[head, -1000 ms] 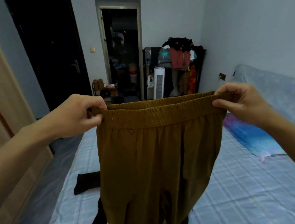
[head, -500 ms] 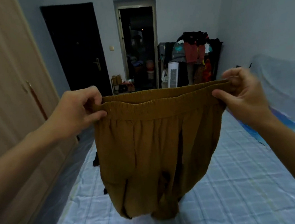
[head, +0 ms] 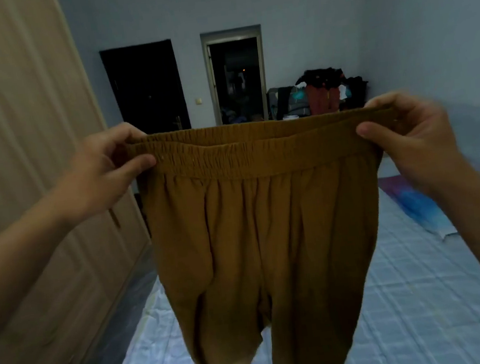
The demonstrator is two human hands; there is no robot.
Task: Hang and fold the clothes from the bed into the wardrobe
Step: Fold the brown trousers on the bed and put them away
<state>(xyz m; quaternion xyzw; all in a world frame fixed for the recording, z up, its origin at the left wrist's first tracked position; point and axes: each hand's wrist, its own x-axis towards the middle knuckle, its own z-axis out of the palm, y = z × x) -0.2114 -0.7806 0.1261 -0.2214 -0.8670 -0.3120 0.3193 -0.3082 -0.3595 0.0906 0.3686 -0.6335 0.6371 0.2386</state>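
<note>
Currently I hold the trousers point(head: 263, 239) up over the bed point(head: 425, 295), left hand point(head: 104, 179) and right hand point(head: 408, 144) each pinching one end of the elastic waistband point(head: 253, 150), fingers point(head: 135, 165) curled. I judge the cloth soft, light and limp; the waistband corners give the surest hold for folding.

I count two hands, a left hand point(head: 104, 179) and a right hand point(head: 414, 144), and one pair of mustard-brown elastic-waisted trousers point(head: 257, 239). There is one bed with a pale checked sheet point(head: 425, 295), one blue-purple pillow point(head: 414, 203), one beige wooden wardrobe point(head: 19, 147), one black door point(head: 147, 87), one open doorway point(head: 235, 74) and one heaped clothes rack point(head: 324, 91).
</note>
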